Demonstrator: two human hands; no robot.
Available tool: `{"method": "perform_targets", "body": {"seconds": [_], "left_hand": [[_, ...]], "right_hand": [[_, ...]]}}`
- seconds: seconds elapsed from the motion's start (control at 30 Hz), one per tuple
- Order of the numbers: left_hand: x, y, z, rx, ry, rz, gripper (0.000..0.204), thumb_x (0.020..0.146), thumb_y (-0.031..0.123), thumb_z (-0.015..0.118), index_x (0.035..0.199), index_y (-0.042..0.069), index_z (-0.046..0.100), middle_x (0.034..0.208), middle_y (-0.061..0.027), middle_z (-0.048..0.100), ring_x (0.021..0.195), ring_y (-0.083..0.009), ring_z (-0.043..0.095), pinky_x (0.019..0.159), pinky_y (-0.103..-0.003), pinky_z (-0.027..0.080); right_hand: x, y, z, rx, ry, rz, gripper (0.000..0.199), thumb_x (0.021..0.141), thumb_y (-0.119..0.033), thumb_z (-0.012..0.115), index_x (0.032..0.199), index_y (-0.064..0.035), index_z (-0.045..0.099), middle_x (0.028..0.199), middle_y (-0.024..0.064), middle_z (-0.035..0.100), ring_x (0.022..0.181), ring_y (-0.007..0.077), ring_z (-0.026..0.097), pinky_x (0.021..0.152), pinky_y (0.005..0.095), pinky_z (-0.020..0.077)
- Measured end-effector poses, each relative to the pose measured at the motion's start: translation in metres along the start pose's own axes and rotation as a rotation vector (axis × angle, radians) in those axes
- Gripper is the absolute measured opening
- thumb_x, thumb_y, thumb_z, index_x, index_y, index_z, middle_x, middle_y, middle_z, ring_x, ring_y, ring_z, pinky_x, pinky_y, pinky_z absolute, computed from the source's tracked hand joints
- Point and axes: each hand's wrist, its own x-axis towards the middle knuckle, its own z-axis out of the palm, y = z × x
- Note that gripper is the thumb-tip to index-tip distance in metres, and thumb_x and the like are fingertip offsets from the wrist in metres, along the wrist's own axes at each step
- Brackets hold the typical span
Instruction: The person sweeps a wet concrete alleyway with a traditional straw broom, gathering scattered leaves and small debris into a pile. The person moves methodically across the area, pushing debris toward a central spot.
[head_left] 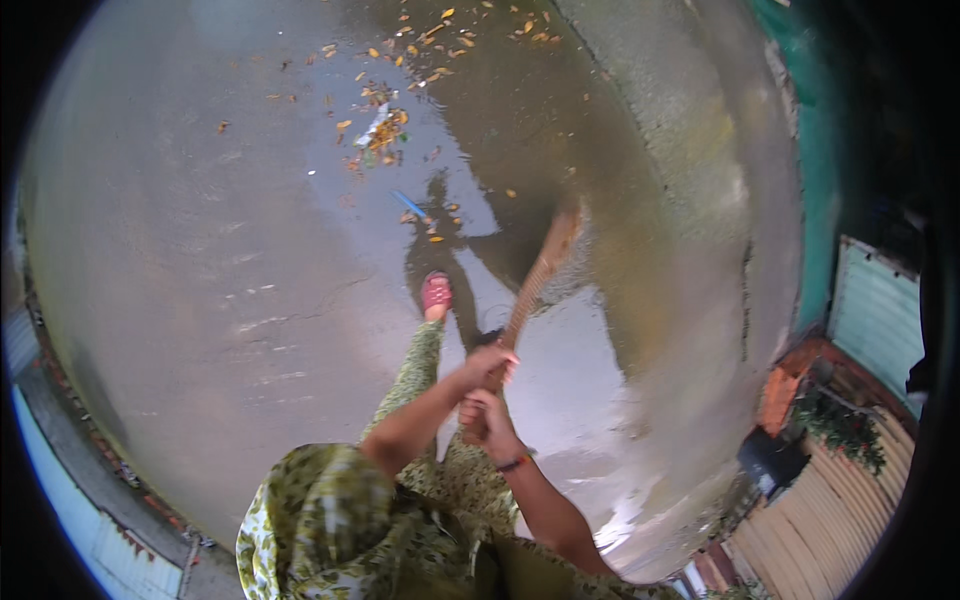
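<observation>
Both of my hands are wrapped round a long brown broom (536,285) that slants forward and to the right over wet concrete. My left hand (487,366) grips it higher toward the far end. Just below, closer to my body, my right hand (487,414) closes on it, with a dark band on the wrist. The broom's far end is smeared by motion, so its bristles do not show clearly. Fallen yellow and brown leaves (385,138) lie ahead in a loose heap with a white scrap (374,124). Nearer sits a thin blue strip (408,204).
My foot in a red sandal (436,291) stands on the wet ground (230,270). A raised concrete strip (680,130) runs along the right, beside green sheeting (812,200). Bricks (782,395), a black container (772,460) and corrugated sheets (810,520) are at the lower right.
</observation>
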Motion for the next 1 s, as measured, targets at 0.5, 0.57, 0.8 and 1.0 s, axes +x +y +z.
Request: {"method": "perform_targets", "body": {"seconds": [0.5,0.57,0.8,1.0], "left_hand": [[-0.012,0.142,-0.034,0.316,0.638,0.164,0.069,0.071,-0.003,0.063,0.133,0.004,0.034,0.068,-0.0067,0.057,0.052,-0.0163,0.057,0.043,-0.031,0.050],[-0.042,0.106,0.002,0.190,0.498,-0.043,0.081,0.071,-0.002,0.064,0.141,0.008,0.026,0.069,-0.0069,0.057,0.052,-0.0167,0.057,0.043,-0.032,0.050],[-0.145,-0.036,0.069,-0.084,0.157,-0.534,0.054,0.071,0.000,0.063,0.119,0.012,0.040,0.063,-0.0064,0.051,0.047,-0.0172,0.051,0.038,-0.036,0.044],[-0.169,-0.067,0.021,0.100,0.080,-0.733,0.019,0.069,0.008,0.068,0.077,0.001,0.052,0.062,-0.0095,0.056,0.046,-0.0198,0.054,0.043,-0.037,0.047]], "right_hand": [[0.036,0.021,0.039,-0.123,-0.547,-0.004,0.022,0.083,-0.014,0.050,0.063,-0.0087,0.044,0.051,0.0011,0.043,0.040,0.0121,0.041,0.040,0.0251,0.0366],[-0.006,0.052,0.008,-0.137,-0.422,-0.105,0.020,0.083,-0.013,0.050,0.065,-0.0079,0.043,0.051,0.0018,0.041,0.040,0.0125,0.040,0.040,0.0258,0.0360],[-0.071,0.178,-0.085,0.262,-0.012,-0.254,0.011,0.079,-0.008,0.051,0.073,-0.0067,0.041,0.061,0.0014,0.041,0.048,0.0122,0.041,0.045,0.0277,0.0367],[-0.038,0.208,-0.075,0.508,-0.020,-0.225,0.012,0.082,-0.008,0.049,0.072,-0.0075,0.042,0.059,-0.0021,0.037,0.050,0.0081,0.038,0.047,0.0221,0.0365]]}}
